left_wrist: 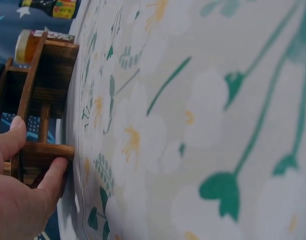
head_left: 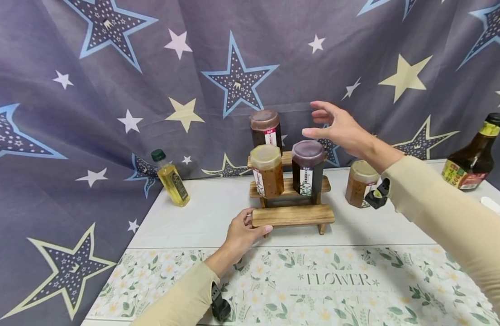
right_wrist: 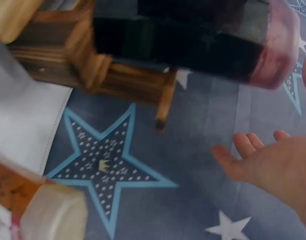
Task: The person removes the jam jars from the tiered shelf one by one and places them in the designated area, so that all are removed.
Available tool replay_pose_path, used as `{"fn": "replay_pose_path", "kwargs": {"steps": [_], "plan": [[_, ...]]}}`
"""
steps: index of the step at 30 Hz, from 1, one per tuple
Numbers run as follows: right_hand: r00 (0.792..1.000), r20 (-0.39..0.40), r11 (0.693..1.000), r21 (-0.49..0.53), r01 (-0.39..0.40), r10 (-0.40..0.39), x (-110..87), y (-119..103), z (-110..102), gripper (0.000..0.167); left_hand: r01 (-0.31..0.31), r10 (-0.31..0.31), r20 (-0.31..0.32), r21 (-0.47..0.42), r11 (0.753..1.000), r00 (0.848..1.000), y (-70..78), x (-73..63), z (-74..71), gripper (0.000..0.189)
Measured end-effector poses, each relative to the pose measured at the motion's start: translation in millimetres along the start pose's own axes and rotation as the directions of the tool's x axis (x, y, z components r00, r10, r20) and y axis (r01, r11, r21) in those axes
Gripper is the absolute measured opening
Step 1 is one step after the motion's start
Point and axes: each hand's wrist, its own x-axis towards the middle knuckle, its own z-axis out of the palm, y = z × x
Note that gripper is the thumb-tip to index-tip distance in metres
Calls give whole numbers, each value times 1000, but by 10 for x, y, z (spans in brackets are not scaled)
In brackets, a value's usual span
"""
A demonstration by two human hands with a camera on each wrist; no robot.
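Observation:
A three-step wooden rack [head_left: 292, 216] stands on the white table. My left hand [head_left: 238, 236] grips the left end of its lowest step; in the left wrist view the thumb lies on the wood and a finger is under the end [left_wrist: 47, 150]. The middle step bears an amber jar [head_left: 268, 174] and, to its right, a dark jar with a purplish lid [head_left: 307, 170]. Another dark jar [head_left: 266, 129] with a reddish-brown lid is on the top step. My right hand [head_left: 341, 129] hangs in the air above and right of the purplish-lidded jar, fingers spread apart from the thumb, holding nothing.
Right of the rack stands another amber jar [head_left: 360, 183], partly behind my right wrist. A dark sauce bottle [head_left: 473, 156] is at the far right, near a white spoon-like piece [head_left: 494, 207]. An oil bottle [head_left: 173, 183] stands at left. A starry curtain [head_left: 152, 90] hangs behind.

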Motion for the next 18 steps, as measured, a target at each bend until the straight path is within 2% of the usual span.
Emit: {"fn": "replay_pose_path", "kwargs": {"steps": [10,18], "plan": [[996,87,997,-72,-2,8,255,-213,173,90,-2,2,11,-3,1000,1000,1,-23,-6,72],[990,130,995,-91,-46,58,458,-342,312,95,1,-1,19,-7,1000,1000,0,-28,-18,73]]}}
